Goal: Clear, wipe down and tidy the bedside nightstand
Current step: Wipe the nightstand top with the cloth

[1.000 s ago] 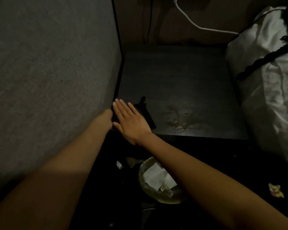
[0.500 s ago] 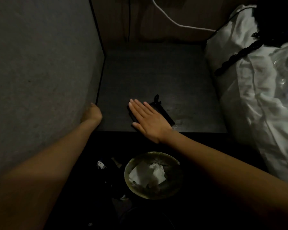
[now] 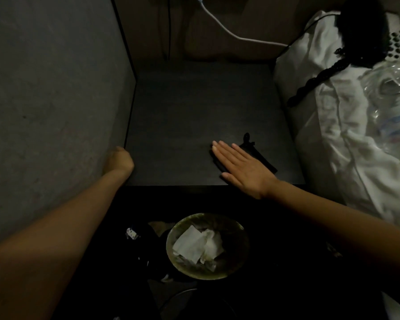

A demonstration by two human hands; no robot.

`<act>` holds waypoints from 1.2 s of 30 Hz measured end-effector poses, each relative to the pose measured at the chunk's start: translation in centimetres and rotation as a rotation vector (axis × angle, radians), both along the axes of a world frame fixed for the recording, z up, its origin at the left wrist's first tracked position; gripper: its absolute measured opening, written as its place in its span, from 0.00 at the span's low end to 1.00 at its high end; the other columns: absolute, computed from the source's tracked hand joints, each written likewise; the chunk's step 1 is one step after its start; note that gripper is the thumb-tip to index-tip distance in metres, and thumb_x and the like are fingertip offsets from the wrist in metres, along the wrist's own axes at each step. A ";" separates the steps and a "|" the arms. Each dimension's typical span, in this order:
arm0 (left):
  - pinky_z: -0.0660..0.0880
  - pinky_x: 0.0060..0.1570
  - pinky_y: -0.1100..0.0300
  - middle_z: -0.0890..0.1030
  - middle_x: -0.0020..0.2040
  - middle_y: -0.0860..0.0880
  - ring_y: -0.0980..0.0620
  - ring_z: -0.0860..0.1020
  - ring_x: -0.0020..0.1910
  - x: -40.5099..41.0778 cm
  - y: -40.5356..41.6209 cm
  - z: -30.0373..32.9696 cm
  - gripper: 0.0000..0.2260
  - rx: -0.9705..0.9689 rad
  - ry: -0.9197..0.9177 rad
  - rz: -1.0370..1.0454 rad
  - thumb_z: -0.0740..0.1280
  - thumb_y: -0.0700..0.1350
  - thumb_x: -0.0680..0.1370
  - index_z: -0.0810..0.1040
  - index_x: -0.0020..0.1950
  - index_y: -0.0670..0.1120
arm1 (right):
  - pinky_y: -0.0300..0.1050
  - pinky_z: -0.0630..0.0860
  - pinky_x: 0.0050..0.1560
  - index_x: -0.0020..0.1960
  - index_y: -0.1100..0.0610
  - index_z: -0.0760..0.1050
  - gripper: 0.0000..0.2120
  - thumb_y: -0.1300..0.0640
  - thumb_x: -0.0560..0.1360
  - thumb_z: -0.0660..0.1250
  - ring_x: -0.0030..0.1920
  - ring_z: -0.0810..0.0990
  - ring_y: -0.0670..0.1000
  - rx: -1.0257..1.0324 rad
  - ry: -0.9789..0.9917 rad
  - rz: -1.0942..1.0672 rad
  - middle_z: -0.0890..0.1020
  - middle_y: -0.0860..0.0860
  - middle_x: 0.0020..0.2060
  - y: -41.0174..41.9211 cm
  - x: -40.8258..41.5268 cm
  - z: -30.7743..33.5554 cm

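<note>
The dark nightstand (image 3: 194, 107) top fills the middle of the head view. My right hand (image 3: 243, 167) lies flat, fingers together, pressing a black cloth (image 3: 259, 155) onto the top near its front right edge. The cloth sticks out past my fingers toward the bed. My left hand (image 3: 121, 159) is curled against the nightstand's front left corner, beside the wall. Its fingers are hidden.
A grey wall (image 3: 44, 100) closes the left side. White bedding (image 3: 333, 135) with a clear plastic bottle (image 3: 393, 107) and a black braided strap (image 3: 314, 82) borders the right. A white cable (image 3: 219, 26) hangs behind. A round bin (image 3: 240, 227) with crumpled tissues (image 3: 194, 243) stands below the front edge.
My right hand has slid the black cloth from the front left corner to the front right. The wet smear seen earlier no longer shows. My left hand stays at the corner.
</note>
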State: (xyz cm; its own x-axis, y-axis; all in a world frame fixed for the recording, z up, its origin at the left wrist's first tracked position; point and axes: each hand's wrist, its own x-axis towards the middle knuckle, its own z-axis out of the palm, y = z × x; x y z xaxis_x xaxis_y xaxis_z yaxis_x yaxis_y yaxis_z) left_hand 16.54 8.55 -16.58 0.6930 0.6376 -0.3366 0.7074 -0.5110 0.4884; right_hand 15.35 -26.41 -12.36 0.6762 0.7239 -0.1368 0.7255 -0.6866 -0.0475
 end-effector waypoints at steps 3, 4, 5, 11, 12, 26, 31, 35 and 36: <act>0.62 0.68 0.44 0.68 0.69 0.29 0.31 0.67 0.68 -0.2 0.0 -0.2 0.19 0.087 0.003 -0.087 0.47 0.39 0.84 0.66 0.69 0.29 | 0.49 0.38 0.79 0.80 0.56 0.36 0.31 0.42 0.83 0.41 0.79 0.35 0.47 -0.004 0.017 -0.016 0.38 0.51 0.80 -0.2 0.0 0.2; 0.64 0.67 0.43 0.69 0.67 0.29 0.31 0.69 0.67 -0.2 0.1 -0.4 0.18 0.118 0.000 -0.116 0.48 0.37 0.83 0.66 0.68 0.29 | 0.49 0.37 0.79 0.80 0.55 0.36 0.31 0.42 0.83 0.41 0.79 0.34 0.47 -0.003 0.021 -0.030 0.38 0.50 0.80 -0.1 -0.2 0.3; 0.65 0.66 0.42 0.70 0.66 0.29 0.30 0.70 0.65 -0.2 0.2 -0.4 0.18 0.138 -0.006 -0.129 0.49 0.37 0.82 0.67 0.67 0.29 | 0.49 0.36 0.79 0.80 0.54 0.36 0.31 0.42 0.83 0.41 0.78 0.34 0.48 -0.003 0.020 -0.051 0.38 0.50 0.79 0.1 -0.5 0.3; 0.67 0.64 0.41 0.72 0.65 0.28 0.29 0.71 0.64 -0.3 0.1 0.1 0.16 0.203 0.009 -0.199 0.50 0.36 0.82 0.69 0.65 0.28 | 0.49 0.36 0.78 0.81 0.53 0.42 0.28 0.45 0.84 0.45 0.80 0.39 0.51 0.256 -0.034 -0.611 0.43 0.53 0.80 2.4 -1.7 -0.4; 0.67 0.64 0.41 0.71 0.65 0.28 0.29 0.71 0.64 -0.4 0.0 0.2 0.17 0.207 0.006 -0.201 0.50 0.36 0.82 0.69 0.65 0.28 | 0.48 0.36 0.78 0.81 0.55 0.42 0.29 0.46 0.84 0.45 0.80 0.39 0.52 0.280 -0.028 -0.727 0.43 0.55 0.80 2.9 -1.4 -0.6; 0.67 0.63 0.41 0.72 0.63 0.27 0.28 0.71 0.63 -0.5 -0.1 0.5 0.16 0.222 0.014 -0.195 0.51 0.34 0.81 0.70 0.63 0.27 | 0.49 0.40 0.79 0.81 0.56 0.42 0.29 0.45 0.84 0.42 0.80 0.41 0.52 0.059 -0.115 -0.484 0.45 0.56 0.80 -1.3 -0.5 -1.2; 0.66 0.64 0.41 0.71 0.64 0.26 0.27 0.70 0.64 -0.5 0.1 0.2 0.16 0.226 0.016 -0.192 0.50 0.34 0.82 0.69 0.63 0.26 | 0.49 0.40 0.79 0.80 0.56 0.43 0.30 0.46 0.83 0.43 0.80 0.42 0.53 -0.024 -0.072 -0.250 0.45 0.55 0.80 -6.2 0.8 0.3; 0.64 0.66 0.42 0.70 0.66 0.26 0.28 0.69 0.65 -0.4 -0.1 0.4 0.18 0.210 0.012 -0.177 0.49 0.36 0.83 0.68 0.65 0.26 | 0.49 0.41 0.79 0.80 0.57 0.45 0.30 0.44 0.82 0.42 0.80 0.43 0.53 -0.084 -0.076 -0.190 0.46 0.55 0.80 -8.6 1.5 1.0; 0.64 0.66 0.42 0.69 0.66 0.27 0.28 0.69 0.65 -0.5 -0.1 0.5 0.18 0.207 0.013 -0.166 0.48 0.37 0.83 0.68 0.65 0.26 | 0.49 0.41 0.79 0.80 0.57 0.45 0.31 0.43 0.82 0.40 0.80 0.43 0.54 -0.091 -0.082 -0.187 0.46 0.55 0.80 -8.7 1.5 1.1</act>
